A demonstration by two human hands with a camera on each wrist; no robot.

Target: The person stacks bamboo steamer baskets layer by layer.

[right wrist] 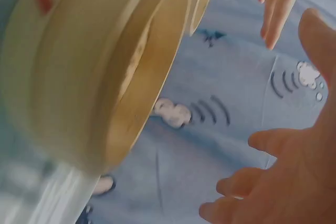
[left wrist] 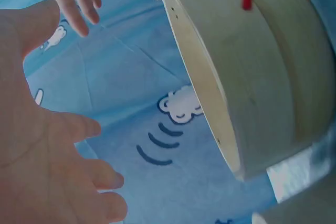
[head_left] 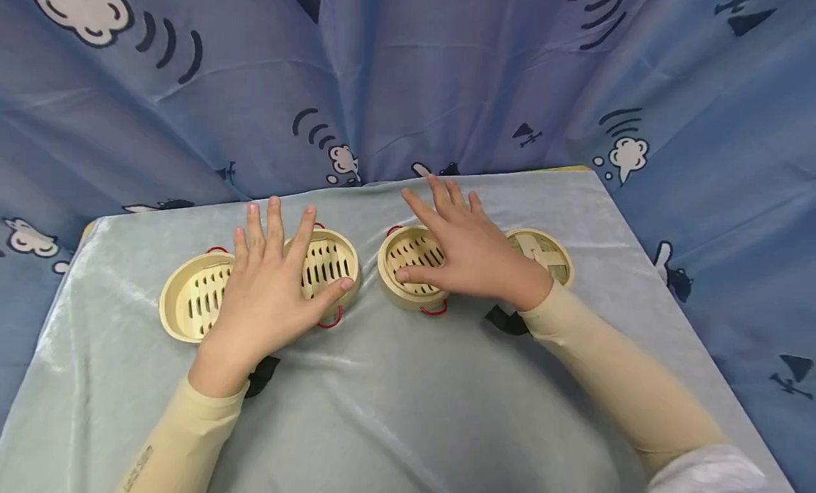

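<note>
My left hand (head_left: 270,295) hovers with spread fingers above two round bamboo steamer baskets. One slatted basket (head_left: 181,302) lies partly behind the wrist side of it, the other steamer basket (head_left: 341,259) by the thumb. My right hand (head_left: 468,248), fingers also extended, is over a third steamer basket (head_left: 392,280), overlapping its right part. Beyond that wrist sits a round woven bamboo lid (head_left: 557,256), partly covered by the hand. In the left wrist view a basket wall (left wrist: 236,66) stands beside the palm; the right wrist view shows a basket rim (right wrist: 163,77) apart from the fingers.
Red cord handles (head_left: 435,309) stick out from the baskets. A pale velvety cloth (head_left: 408,408) covers the table, and a blue patterned curtain (head_left: 421,89) hangs right behind its far edge. Dark straps (head_left: 506,321) show under both wrists.
</note>
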